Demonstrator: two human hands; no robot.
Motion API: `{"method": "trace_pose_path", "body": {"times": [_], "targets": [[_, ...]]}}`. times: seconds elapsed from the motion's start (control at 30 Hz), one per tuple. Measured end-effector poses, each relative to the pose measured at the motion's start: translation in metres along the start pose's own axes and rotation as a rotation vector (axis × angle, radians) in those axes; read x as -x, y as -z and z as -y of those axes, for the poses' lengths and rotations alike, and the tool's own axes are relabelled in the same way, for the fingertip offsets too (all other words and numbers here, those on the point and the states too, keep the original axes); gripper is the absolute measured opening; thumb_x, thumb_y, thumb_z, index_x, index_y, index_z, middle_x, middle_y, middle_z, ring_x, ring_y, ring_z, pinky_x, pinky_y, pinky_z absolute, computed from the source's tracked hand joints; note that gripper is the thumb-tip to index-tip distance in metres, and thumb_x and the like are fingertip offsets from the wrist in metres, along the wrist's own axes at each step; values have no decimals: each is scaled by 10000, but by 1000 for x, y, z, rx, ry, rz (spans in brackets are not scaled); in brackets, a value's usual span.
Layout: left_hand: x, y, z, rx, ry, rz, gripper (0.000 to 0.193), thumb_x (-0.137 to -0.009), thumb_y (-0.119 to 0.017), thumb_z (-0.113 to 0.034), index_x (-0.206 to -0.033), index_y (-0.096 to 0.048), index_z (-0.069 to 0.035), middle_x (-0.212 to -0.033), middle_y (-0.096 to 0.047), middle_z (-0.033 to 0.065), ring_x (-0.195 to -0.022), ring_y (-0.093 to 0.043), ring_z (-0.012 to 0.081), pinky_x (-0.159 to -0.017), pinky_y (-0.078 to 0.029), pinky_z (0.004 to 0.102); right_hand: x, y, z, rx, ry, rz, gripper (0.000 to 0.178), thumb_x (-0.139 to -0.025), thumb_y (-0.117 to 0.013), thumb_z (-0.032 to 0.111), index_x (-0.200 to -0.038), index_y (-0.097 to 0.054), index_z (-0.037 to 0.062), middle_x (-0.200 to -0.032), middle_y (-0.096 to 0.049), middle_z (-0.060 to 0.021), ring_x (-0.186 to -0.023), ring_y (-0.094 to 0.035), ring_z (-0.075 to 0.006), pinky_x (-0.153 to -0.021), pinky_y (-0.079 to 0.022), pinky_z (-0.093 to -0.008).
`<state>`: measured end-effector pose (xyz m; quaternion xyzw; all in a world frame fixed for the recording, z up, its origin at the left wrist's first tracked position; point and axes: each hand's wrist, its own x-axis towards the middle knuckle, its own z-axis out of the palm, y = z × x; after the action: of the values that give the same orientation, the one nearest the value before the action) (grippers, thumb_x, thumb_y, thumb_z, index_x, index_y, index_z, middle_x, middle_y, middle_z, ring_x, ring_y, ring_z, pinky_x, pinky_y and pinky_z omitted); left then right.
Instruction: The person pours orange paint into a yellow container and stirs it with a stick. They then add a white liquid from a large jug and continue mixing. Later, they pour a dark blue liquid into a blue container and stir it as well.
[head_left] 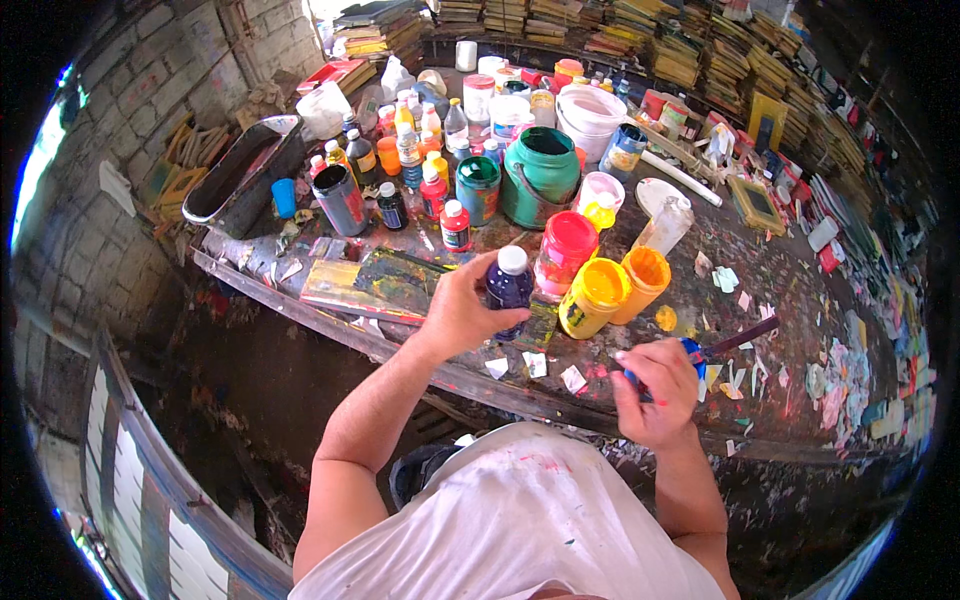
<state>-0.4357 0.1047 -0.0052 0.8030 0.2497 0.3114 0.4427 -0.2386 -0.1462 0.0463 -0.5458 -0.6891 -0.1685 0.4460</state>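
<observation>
My left hand (462, 312) is closed around a small dark purple bottle (511, 283) with a white cap, upright over the near edge of the table. My right hand (657, 392) is curled over the blue handle of a flat-bladed tool (738, 338). Its dark blade points right; the fingers hide part of the handle, so its exact kind is unclear. Between my hands stand an open yellow paint jar (594, 298), an orange paint jar (640, 284) and a red paint jar (566, 254). Under the bottle lies a paint-stained board (345, 290).
A green bucket (541, 178), dark paint cans and several small bottles crowd the table's far left. A clear bottle (664, 226) leans near a white disc. Paper scraps (573, 378) litter the surface. A long black trough (243, 176) sits at left; stacked wooden frames (720, 70) line the back.
</observation>
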Motion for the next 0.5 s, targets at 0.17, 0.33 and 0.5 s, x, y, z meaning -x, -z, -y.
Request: {"method": "trace_pose_path", "body": {"times": [0.17,0.33,0.5], "targets": [[-2,-10,12,-125,-97,-92,928,-754,-1042,-165,-1579,-631,-54,-1373,-788,184,-1277,-769,274,-1114,-597,405,-10,-32,17,-74,-6,33,342,-810,-871,-46,-1127,-774,40,-1003,-747,-122,-813,-715,-319,-682,-570,-413],[-52,-29,58,-86,-70,-328,914,-765,-1016,-151,-1580,-614,-49,-1433,-748,199,-1328,-732,333,-1157,-569,437,1,-40,25,-38,-53,74,325,-808,-867,-51,-1104,-773,45,-1005,-750,-119,-812,-714,-318,-678,-566,-413],[-109,-58,107,-143,59,-367,961,-757,-1016,-192,-1594,-572,-37,-1523,-660,223,-1386,-663,394,-1193,-539,463,15,-35,31,-17,-85,87,311,-810,-851,-60,-1088,-769,50,-1010,-758,-110,-818,-719,-313,-702,-572,-417]]}}
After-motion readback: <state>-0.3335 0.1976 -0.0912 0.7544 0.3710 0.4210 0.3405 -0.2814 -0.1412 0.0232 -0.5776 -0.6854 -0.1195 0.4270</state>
